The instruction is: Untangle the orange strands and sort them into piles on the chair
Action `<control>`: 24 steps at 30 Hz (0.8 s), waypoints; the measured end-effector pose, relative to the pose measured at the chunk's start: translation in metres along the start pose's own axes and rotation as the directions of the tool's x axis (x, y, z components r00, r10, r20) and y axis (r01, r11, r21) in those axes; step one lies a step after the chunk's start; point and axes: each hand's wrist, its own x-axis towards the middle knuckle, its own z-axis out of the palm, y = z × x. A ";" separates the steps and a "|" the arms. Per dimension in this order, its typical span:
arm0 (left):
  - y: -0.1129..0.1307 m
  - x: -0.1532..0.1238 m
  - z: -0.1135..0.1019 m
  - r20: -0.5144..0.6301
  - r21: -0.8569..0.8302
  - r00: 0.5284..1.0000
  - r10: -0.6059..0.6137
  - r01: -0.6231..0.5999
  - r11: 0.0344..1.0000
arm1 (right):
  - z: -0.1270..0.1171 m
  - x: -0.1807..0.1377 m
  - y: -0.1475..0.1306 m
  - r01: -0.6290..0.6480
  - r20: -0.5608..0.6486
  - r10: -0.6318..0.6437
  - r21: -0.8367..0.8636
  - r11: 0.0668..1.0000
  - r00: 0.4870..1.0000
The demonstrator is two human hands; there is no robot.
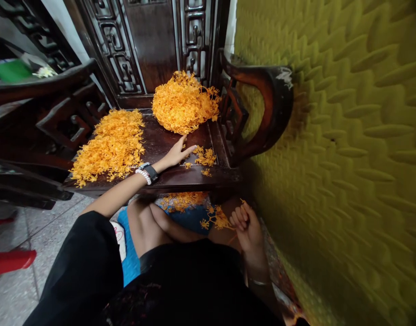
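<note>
My left hand [176, 153], with a dark watch and a pale coiled band at the wrist, reaches over the dark wooden seat [160, 147]. Its index finger and thumb are stretched apart, close to a few loose orange artificial flower pieces [204, 156]. Low on the right, my right hand [247, 222] is closed, with an orange tip showing at its fingertips. A short cluster of threaded orange flower pieces [220, 218] hangs beside that hand, and a thin reddish strand runs below it. The exact grip is partly hidden by the curled fingers.
A large round heap of orange flower pieces [184, 104] sits at the seat's back; a flatter heap [114, 145] covers its left. A curved wooden armrest [265, 108] rises beside yellow-green padded wall covering [347, 136]. More orange pieces [184, 200] lie beneath the seat. A red plastic leg [12, 262] stands left.
</note>
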 end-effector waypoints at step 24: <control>0.067 0.005 0.041 0.207 0.552 0.963 0.170 -0.258 0.793 | -0.009 -0.001 0.003 0.051 -0.086 -0.044 0.073 0.996 0.995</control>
